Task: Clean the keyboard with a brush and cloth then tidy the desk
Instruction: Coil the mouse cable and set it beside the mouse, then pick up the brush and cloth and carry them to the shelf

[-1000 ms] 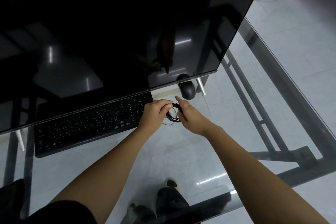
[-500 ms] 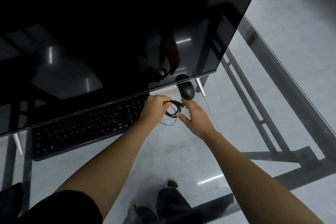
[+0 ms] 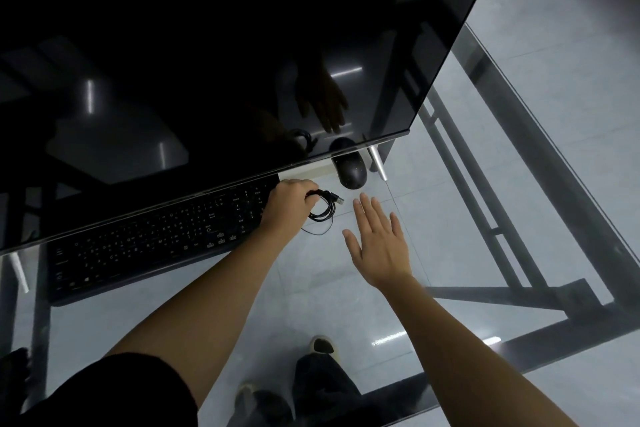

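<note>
Gripping a coiled black cable (image 3: 322, 211), the left hand (image 3: 287, 204) had its fingers curled round the loops. The right hand (image 3: 377, 243) appeared to hover just beside it, fingers straight and spread. The keyboard (image 3: 156, 236) lay along the glass tabletop's (image 3: 329, 288) far edge, partly under the monitor (image 3: 207, 62), with the mouse (image 3: 351, 170) beyond its right end.

Dim and cool-toned throughout. White streaks of glare mirrored in the black monitor (image 3: 207, 45) and again on the glossy floor (image 3: 571, 62) beneath the glass counter (image 3: 526, 121). Keyboard (image 3: 156, 239) sunk in the monitor's shadow, legends faint. Sharp at centre; straight edges bowed toward the corners.
</note>
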